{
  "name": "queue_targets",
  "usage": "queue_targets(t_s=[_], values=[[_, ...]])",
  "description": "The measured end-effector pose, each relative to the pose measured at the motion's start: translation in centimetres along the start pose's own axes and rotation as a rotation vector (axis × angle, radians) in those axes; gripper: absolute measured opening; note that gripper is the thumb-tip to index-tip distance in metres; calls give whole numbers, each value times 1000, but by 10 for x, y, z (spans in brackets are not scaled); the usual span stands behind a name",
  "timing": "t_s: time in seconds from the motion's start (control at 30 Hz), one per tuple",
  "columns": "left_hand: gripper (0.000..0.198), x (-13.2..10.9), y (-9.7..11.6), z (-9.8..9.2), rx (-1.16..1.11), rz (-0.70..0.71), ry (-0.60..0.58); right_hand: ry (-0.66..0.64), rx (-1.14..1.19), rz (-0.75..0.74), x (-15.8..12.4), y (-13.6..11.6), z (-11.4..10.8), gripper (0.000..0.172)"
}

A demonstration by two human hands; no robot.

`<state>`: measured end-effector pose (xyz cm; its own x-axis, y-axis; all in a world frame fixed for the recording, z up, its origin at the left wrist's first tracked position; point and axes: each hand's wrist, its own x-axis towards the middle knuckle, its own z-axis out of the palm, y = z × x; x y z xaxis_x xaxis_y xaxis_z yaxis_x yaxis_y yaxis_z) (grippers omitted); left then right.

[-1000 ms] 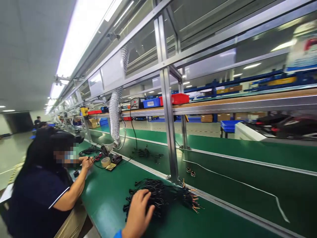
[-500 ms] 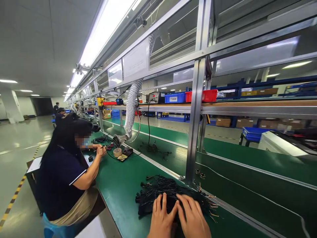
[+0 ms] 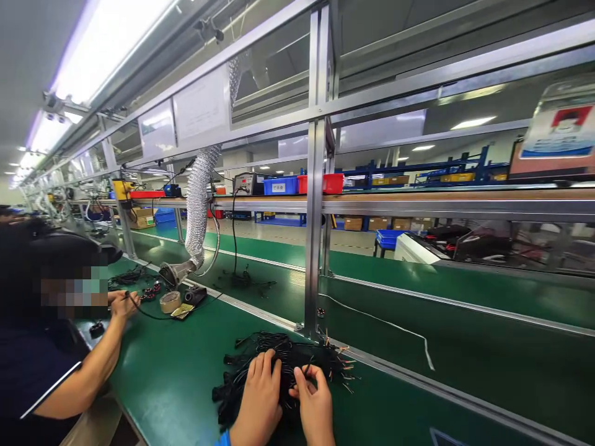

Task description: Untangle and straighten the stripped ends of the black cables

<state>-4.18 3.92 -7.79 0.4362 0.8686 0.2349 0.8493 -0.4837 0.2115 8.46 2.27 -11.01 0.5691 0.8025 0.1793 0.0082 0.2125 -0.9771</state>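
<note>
A tangled pile of black wires with stripped coloured ends lies on the green bench mat in front of me. My left hand rests flat on the pile, fingers spread over the wires. Beside it, my right hand pinches a single black wire between thumb and forefinger above the pile.
A co-worker sits close on my left, a hand near small parts. A tape roll and a flexible fume duct stand beyond. A metal post rises just behind the pile; a green conveyor runs behind it.
The view swung back left and nearer. My right hand, absent a second ago, joined the left on the pile and now pinches one wire.
</note>
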Motion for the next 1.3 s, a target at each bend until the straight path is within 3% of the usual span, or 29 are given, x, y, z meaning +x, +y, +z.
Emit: queue_targets(t_s=[0.1, 0.27, 0.37, 0.47, 0.7, 0.83, 0.93, 1.03, 1.13, 1.2, 1.3], values=[[50, 19, -3, -24, -87, 48, -202, 46, 66, 52, -1, 5, -3, 69], [43, 48, -27, -40, -182, 65, -308, 135, 146, 91, -19, 15, -13, 71], [24, 63, -38, -52, -237, 84, -351, 78, 200, 126, -40, 18, -15, 68], [25, 70, -37, -70, -319, 109, -382, -18, 251, 179, -56, 15, -14, 70], [30, 41, -4, -102, -597, 218, -506, -219, 419, 238, -62, -3, -12, 80], [34, 22, 4, -105, -871, 148, -584, -309, 548, 266, -60, -17, -14, 89], [36, 13, 2, -102, -977, 101, -690, -343, 779, 355, -53, -40, -23, 90], [37, 6, -3, -94, -865, 129, -798, -337, 1004, 434, -42, -71, -37, 93], [44, -4, -6, -86, -705, 158, -772, -233, 1090, 443, -34, -92, -51, 75], [48, -13, -4, -84, -599, 157, -696, -154, 1098, 436, -33, -92, -57, 62], [39, -24, 5, -83, -416, 193, -598, -19, 1106, 434, -35, -76, -61, 56]])
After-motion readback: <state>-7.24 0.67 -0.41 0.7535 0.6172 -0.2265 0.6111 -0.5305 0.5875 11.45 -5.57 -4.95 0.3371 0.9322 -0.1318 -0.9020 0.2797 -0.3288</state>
